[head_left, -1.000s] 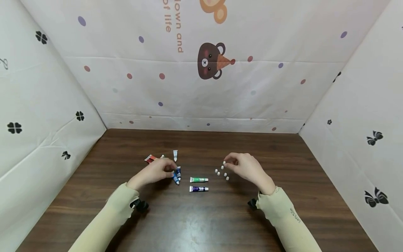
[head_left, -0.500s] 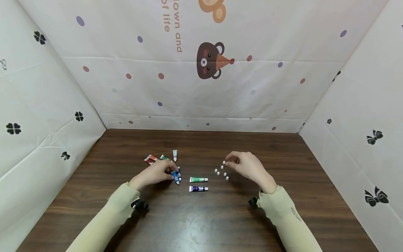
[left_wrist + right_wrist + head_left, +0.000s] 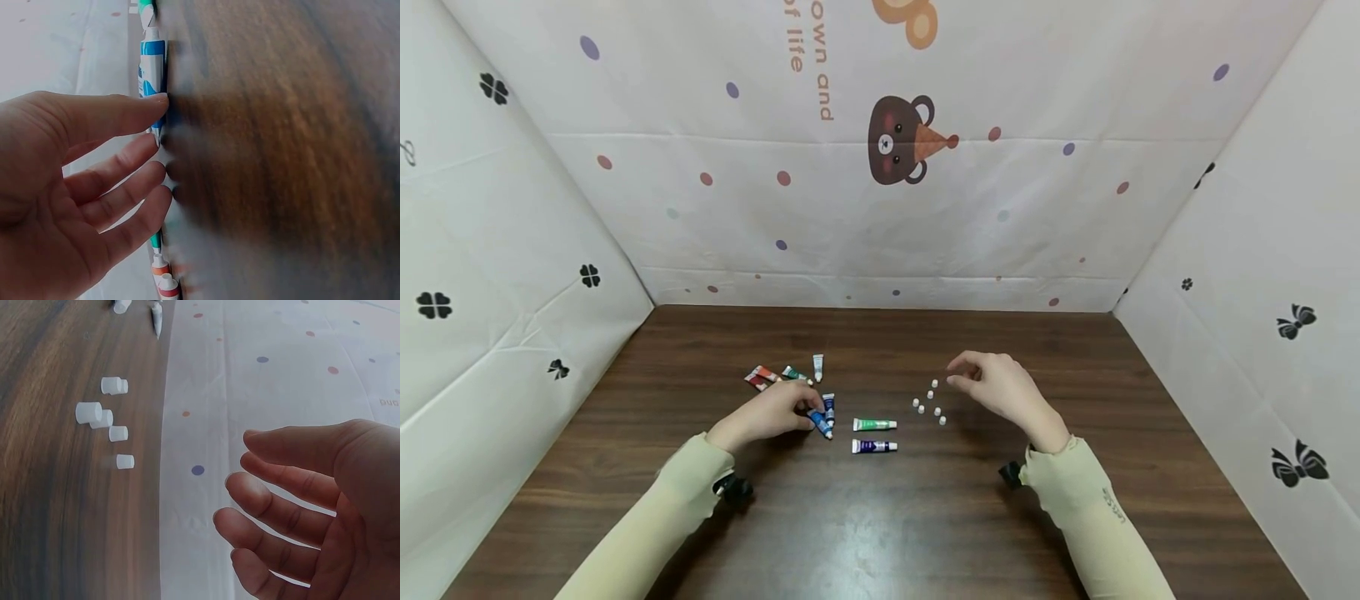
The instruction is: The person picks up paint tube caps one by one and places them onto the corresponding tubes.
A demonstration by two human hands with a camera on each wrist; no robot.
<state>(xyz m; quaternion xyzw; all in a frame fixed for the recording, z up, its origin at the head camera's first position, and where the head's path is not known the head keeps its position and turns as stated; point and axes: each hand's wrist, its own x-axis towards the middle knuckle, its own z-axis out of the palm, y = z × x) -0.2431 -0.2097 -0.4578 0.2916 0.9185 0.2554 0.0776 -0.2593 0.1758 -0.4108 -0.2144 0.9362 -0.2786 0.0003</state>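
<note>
In the head view my left hand is at a light blue paint tube, gripping it between thumb and fingers. The left wrist view shows the thumb across this blue tube, the fingertips just below. A darker blue tube lies right beside it. My right hand hovers right of several small white caps, its fingers loosely bent with nothing between them. In the right wrist view these caps stand apart from the fingers.
A green tube and a purple tube lie parallel at mid-table. A white tube, a dark green tube and reddish tubes lie behind the left hand. Printed cloth walls border the brown table.
My right hand has drawn back slightly to the right, away from the caps. The light blue tube under my left hand has shifted slightly. The other tubes stay put.
</note>
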